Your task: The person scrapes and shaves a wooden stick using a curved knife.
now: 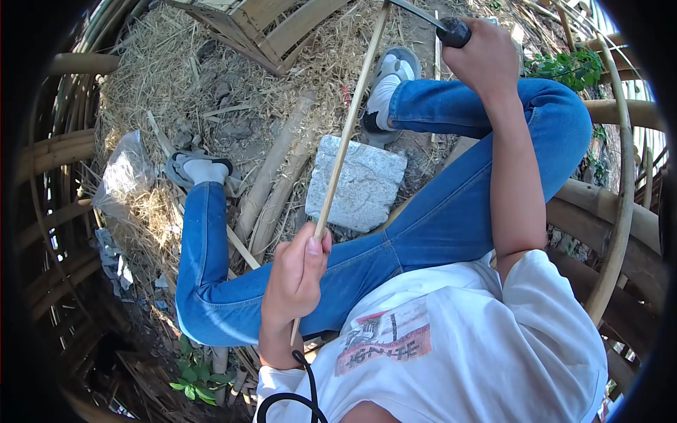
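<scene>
My left hand [297,271] is closed around the lower part of a long, thin bamboo strip [345,137], thumb laid along it. The strip slants up and away past a pale stone block [356,185] between my legs. At the top, my right hand [486,58] grips the dark handle of a knife [453,32]. Its metal blade reaches left to the far end of the strip and seems to touch it; the blade's tip is cut off by the frame's upper edge.
Straw and shavings [190,84] cover the ground. A slatted wooden crate [271,32] stands at the top. Two bamboo poles [271,176] lie left of the stone. A clear plastic bag [128,173] sits at left. Curved bamboo rails [620,176] enclose the right side.
</scene>
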### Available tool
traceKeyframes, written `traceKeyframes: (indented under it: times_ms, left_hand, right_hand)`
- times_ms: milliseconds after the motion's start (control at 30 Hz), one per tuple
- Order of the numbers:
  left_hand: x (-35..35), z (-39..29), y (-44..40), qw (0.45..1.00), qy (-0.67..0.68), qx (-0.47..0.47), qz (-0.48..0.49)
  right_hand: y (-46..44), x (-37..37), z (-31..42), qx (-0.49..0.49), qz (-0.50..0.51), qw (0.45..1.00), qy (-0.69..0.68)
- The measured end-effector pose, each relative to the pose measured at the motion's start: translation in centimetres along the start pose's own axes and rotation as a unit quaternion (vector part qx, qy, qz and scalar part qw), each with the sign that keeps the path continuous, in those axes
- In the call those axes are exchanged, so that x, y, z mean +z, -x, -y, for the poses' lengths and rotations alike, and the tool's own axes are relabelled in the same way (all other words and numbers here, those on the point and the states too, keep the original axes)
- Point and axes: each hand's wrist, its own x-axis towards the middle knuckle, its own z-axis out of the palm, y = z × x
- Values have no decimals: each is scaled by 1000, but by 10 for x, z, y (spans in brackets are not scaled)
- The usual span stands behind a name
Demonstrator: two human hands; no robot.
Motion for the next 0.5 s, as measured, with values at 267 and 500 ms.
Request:
traceKeyframes:
  times_ms: [267, 500]
  left_hand:
    - [-6, 2, 5, 995, 62, 24, -76]
    - [-4, 18, -13, 978, -144, -12, -149]
  right_hand:
    - [-8, 15, -20, 46, 21, 998, -35]
    - [11, 4, 24, -9, 175, 949, -260]
